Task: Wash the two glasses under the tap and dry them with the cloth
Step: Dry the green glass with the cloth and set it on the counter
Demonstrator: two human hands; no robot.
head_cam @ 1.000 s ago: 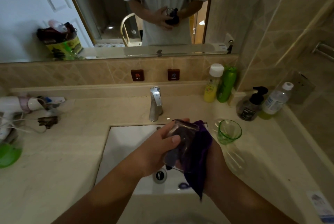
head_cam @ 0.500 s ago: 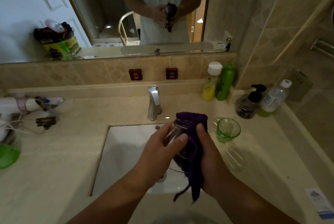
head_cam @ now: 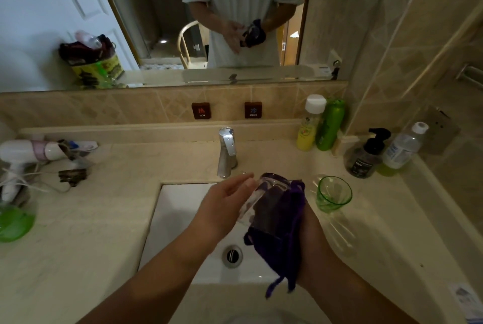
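Note:
A clear glass (head_cam: 261, 200) lies tilted above the sink (head_cam: 180, 208), its mouth pointing up towards the tap (head_cam: 226, 151). My left hand (head_cam: 222, 206) presses on its left side with the fingers stretched out flat. A purple cloth (head_cam: 286, 229) wraps the glass's right side and hangs down below it. My right hand (head_cam: 311, 229) cups the glass through the cloth and is mostly hidden by it. A green glass (head_cam: 333, 194) stands upright on the counter just to the right of the sink, apart from both hands.
Yellow and green bottles (head_cam: 320, 125) stand at the back right. A black pump bottle (head_cam: 366, 156) and a clear bottle (head_cam: 402, 148) stand in the right corner. A hair dryer (head_cam: 28, 153) with its cord and a green dish (head_cam: 14, 223) lie on the left counter.
The glass has turned in my hands and tilted, mouth now towards the tap. My left fingers have straightened from a grip to flat. The cloth has slid to the glass's right side.

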